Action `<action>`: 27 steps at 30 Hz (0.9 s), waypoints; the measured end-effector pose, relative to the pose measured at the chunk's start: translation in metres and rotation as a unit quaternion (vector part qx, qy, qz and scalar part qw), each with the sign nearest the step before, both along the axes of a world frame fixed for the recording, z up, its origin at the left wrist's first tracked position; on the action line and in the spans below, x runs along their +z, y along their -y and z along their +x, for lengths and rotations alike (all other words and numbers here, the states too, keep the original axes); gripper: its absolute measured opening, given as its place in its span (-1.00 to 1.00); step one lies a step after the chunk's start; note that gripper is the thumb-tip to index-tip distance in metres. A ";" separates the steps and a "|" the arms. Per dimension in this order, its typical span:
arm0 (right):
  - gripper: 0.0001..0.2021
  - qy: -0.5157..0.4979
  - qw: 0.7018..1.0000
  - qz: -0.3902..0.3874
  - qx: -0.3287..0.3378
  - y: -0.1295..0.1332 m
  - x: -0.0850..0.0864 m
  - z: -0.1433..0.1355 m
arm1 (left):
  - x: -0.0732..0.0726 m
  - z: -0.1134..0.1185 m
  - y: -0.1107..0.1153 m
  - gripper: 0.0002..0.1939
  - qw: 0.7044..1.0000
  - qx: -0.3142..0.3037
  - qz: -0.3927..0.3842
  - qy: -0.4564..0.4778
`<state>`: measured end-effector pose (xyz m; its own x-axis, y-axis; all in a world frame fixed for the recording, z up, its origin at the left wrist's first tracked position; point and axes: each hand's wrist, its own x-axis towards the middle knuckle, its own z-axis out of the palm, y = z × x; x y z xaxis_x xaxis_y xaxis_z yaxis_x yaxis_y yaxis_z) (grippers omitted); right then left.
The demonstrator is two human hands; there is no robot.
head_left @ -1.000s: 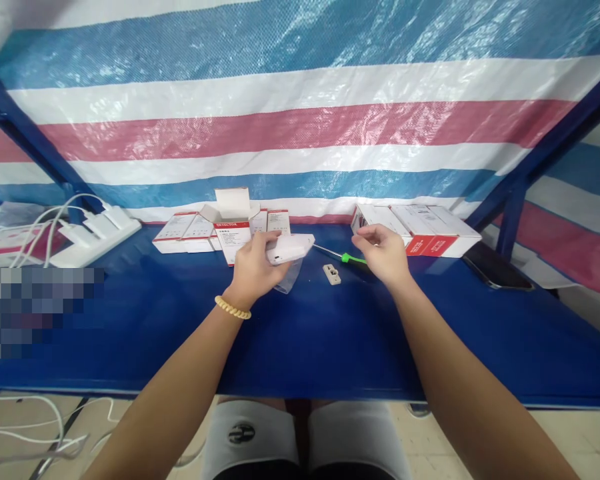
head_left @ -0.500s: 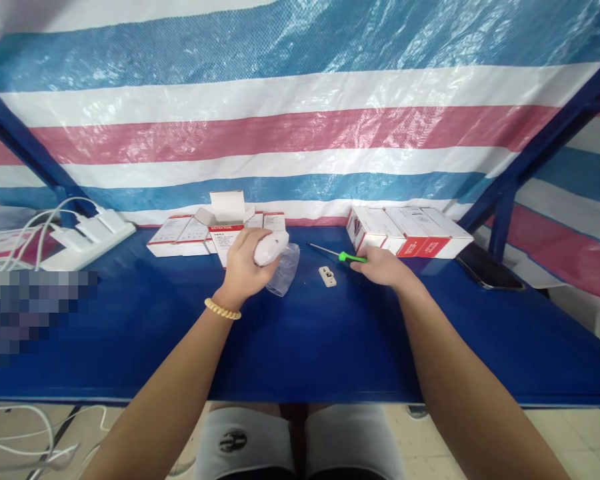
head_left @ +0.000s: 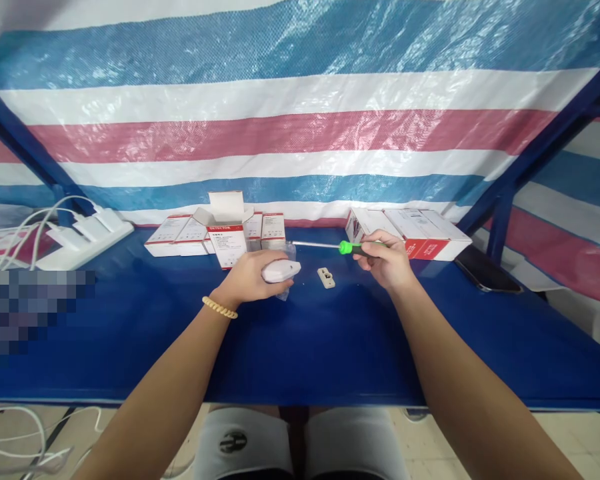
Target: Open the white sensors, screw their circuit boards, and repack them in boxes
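One open DETECTOR carton [head_left: 228,249], upright, interior hidden from me; white plastic device [head_left: 281,270], clamped in my left hand [head_left: 251,276]; green-and-black screwdriver [head_left: 348,247], gripped in my right hand [head_left: 387,261].

The near tabletop [head_left: 315,353] offers passage, while the screwdriver [head_left: 346,247] bars the gap between boxes [head_left: 425,230].

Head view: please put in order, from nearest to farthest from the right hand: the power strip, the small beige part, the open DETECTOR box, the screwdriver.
1. Screwdriver: held in the right hand.
2. Small beige part: a little to that hand's left.
3. Open DETECTOR box: farther left, behind the left hand.
4. Power strip: at the far left.
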<state>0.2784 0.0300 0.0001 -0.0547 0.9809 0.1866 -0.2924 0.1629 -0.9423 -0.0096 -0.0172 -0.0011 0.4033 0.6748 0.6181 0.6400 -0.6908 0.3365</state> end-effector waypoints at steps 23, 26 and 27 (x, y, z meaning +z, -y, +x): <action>-0.85 0.036 0.999 0.018 0.021 -0.004 0.001 0.012 | 0.005 -0.003 0.000 -0.70 1.000 0.016 -0.011 -0.014; -0.85 0.030 0.999 0.011 0.014 -0.005 0.001 0.012 | 0.004 -0.003 0.000 -0.69 1.000 0.021 -0.014 -0.016; -0.85 0.028 1.000 0.009 0.012 -0.005 0.001 0.012 | 0.004 -0.003 0.000 -0.69 1.000 0.023 -0.015 -0.016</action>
